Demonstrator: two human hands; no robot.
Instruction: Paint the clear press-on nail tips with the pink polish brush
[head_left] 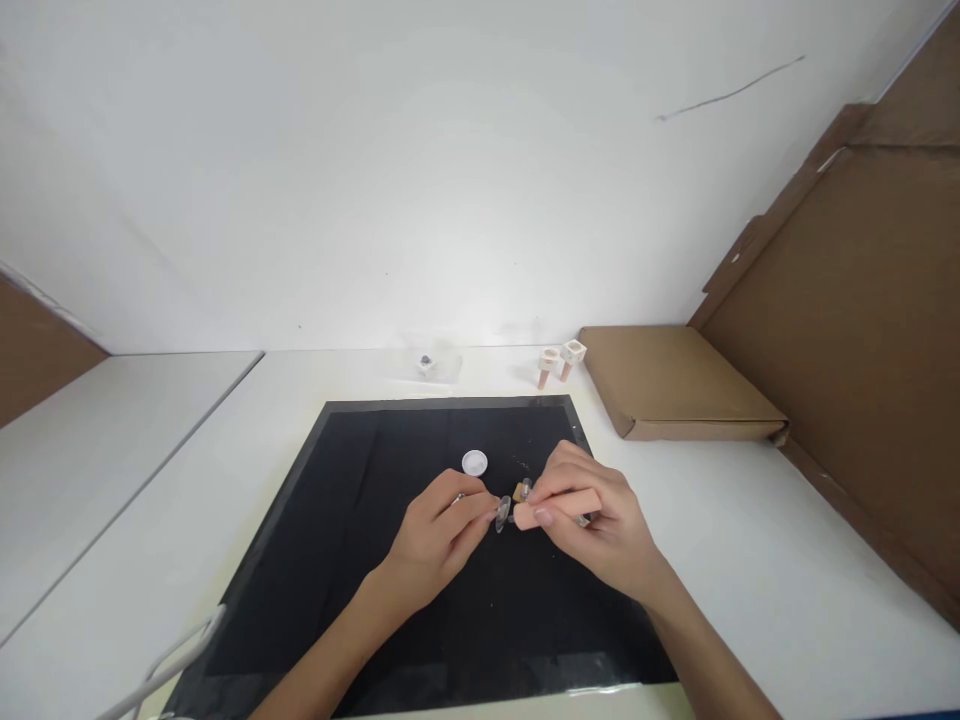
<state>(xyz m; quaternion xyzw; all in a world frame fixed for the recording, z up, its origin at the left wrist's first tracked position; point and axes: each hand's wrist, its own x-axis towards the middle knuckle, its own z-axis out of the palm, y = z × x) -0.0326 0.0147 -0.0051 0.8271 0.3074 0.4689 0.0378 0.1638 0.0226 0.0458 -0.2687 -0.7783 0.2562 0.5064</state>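
Over the black mat, my left hand (439, 535) is closed in a pinch on a small clear disc (503, 514), which stands tilted at the fingertips. A peach-coloured stick (559, 508) with a blunt end lies across the fingers of my right hand (600, 515), closed around it. The stick's left end is close to the disc; whether they touch I cannot tell. A small clear cylinder and a tan block (518, 492) show just behind the right fingertips, partly hidden. Farther back on the mat lies a small round white dish (474, 463).
The black mat (300, 590) covers the middle of the white table. Two peach pegs with white tops (548, 362) stand at the back, left of a flat cardboard box (675, 380). A small white piece (426, 364) sits on a clear sheet. A white bar (172, 665) is at lower left.
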